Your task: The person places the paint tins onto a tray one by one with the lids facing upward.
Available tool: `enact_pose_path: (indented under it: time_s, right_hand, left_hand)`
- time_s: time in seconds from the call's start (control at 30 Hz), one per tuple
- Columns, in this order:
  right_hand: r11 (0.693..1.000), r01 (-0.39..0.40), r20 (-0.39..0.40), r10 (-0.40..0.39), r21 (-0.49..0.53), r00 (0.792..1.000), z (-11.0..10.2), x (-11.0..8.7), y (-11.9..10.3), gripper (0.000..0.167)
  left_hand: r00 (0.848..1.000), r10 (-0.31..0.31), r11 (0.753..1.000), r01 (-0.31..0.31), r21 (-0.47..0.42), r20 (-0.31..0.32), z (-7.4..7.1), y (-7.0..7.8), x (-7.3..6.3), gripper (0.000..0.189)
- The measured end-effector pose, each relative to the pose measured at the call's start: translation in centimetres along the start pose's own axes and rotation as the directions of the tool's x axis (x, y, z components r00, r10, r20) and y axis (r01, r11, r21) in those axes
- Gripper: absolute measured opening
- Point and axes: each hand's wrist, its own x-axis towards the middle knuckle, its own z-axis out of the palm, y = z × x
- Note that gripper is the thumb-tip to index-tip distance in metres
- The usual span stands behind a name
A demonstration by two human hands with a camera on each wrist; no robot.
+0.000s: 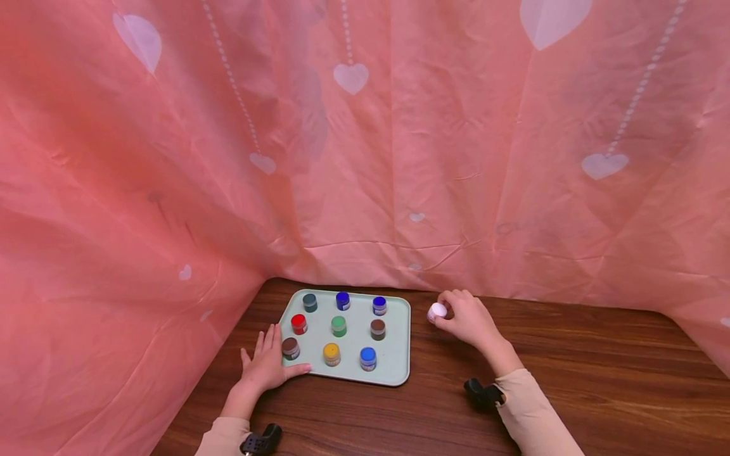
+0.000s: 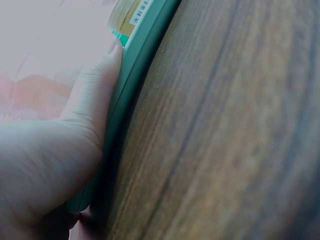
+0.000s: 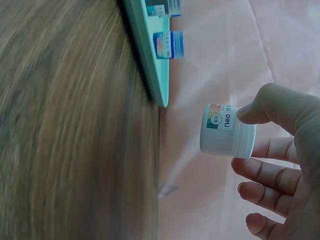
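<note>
My right hand (image 1: 469, 316) pinches a small white paint jar (image 1: 436, 311) between thumb and fingers, just right of the tray. In the right wrist view the white paint jar (image 3: 222, 131) is held above the table, its label showing. My left hand (image 1: 267, 361) rests on the near left corner of a pale green tray (image 1: 393, 373), fingers straight and spread. Its thumb (image 2: 92, 90) lies along the tray's rim. Several paint jars stand in rows on the tray, among them a brown jar (image 1: 290, 348) beside the left hand, a yellow jar (image 1: 331, 354) and a blue jar (image 1: 368, 358).
More jars stand on the tray: red (image 1: 299, 323), green (image 1: 339, 326), brown (image 1: 377, 329), dark teal (image 1: 310, 302) and two dark blue. The tray lies on a dark wooden table (image 1: 570, 380). A pink curtain (image 1: 365, 190) with hearts borders the table's back and left.
</note>
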Motion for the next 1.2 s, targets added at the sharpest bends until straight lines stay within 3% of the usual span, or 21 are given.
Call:
enact_pose_path:
  time_s: [0.73,1.0,1.2]
  right_hand:
    - [0.988,0.150,0.001,-0.150,-0.039,0.989,0.0,0.0,-4.3,0.029]
    - [0.978,0.204,0.045,-0.202,-0.038,0.978,0.5,-0.3,-5.5,0.029]
    - [0.974,0.227,0.121,-0.223,-0.022,0.967,0.8,-0.6,-6.4,0.030]
  left_hand:
    - [1.000,0.004,1.000,-0.004,-0.007,0.004,-0.1,0.1,0.0,0.135]
    - [1.000,0.005,1.000,-0.005,-0.004,0.002,0.0,0.1,-0.1,0.136]
    - [1.000,0.007,1.000,-0.007,-0.001,-0.002,0.0,0.0,-0.1,0.136]
